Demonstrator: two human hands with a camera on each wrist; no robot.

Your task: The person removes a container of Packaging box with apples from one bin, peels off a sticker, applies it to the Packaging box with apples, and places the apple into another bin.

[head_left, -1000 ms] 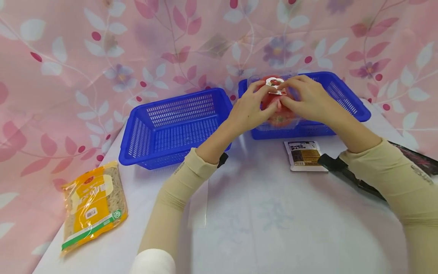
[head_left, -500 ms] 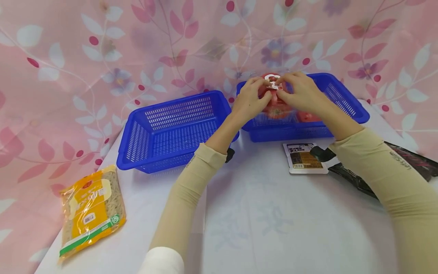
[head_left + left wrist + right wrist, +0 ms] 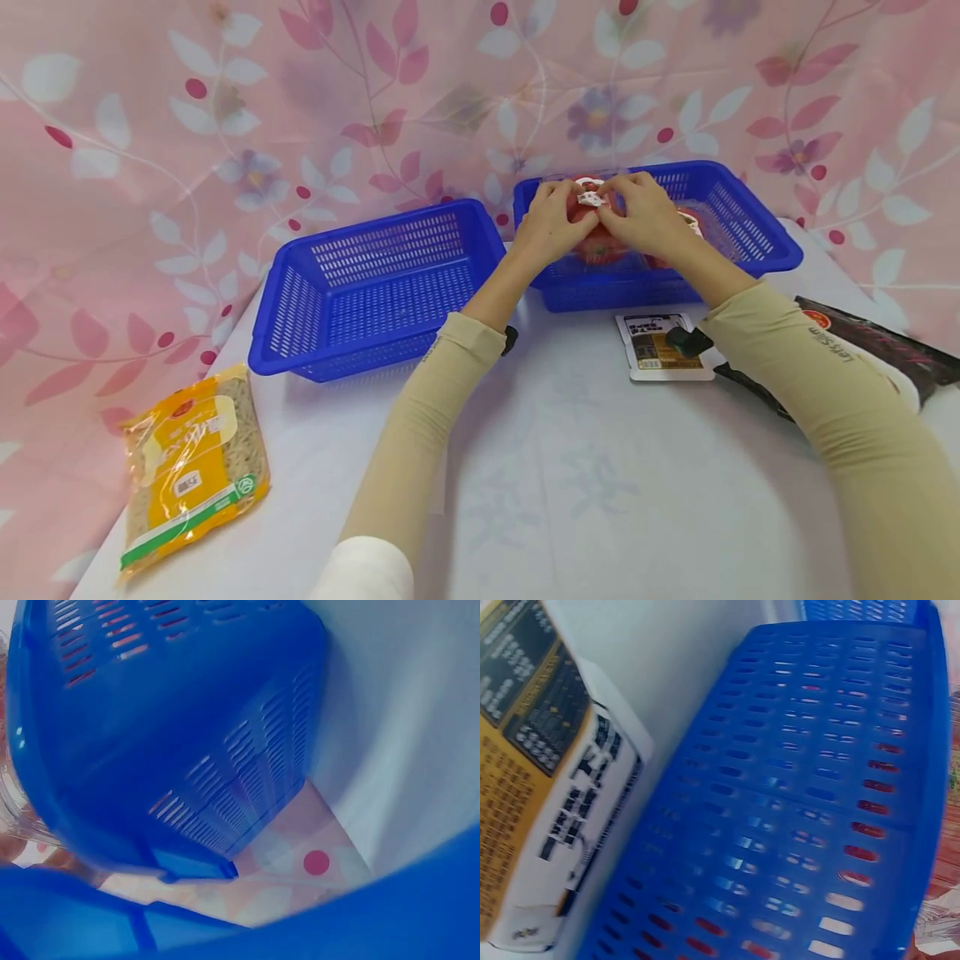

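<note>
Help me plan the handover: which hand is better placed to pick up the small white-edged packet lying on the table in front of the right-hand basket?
Right. Both hands grip the tomato pack over the basket, but the right hand and its forearm lie nearest the packet; the left hand would probably cross over.

Two baskets are sitting side by side toward the back of the counter (image 3: 570, 467): the left basket (image 3: 375, 283) at centre frame, the right basket (image 3: 750, 242) just right of it. A tomato pack (image 3: 600, 242) is lying inside the right basket, with both hands, the left hand (image 3: 551, 225) and the right hand (image 3: 645, 221), meeting over it. Directly in front of that basket a small flat packet (image 3: 660, 346) is lying, a dark bag (image 3: 892, 350) at the right edge beside it. A noodle bag (image 3: 191, 467) is lying at lower left.
</note>
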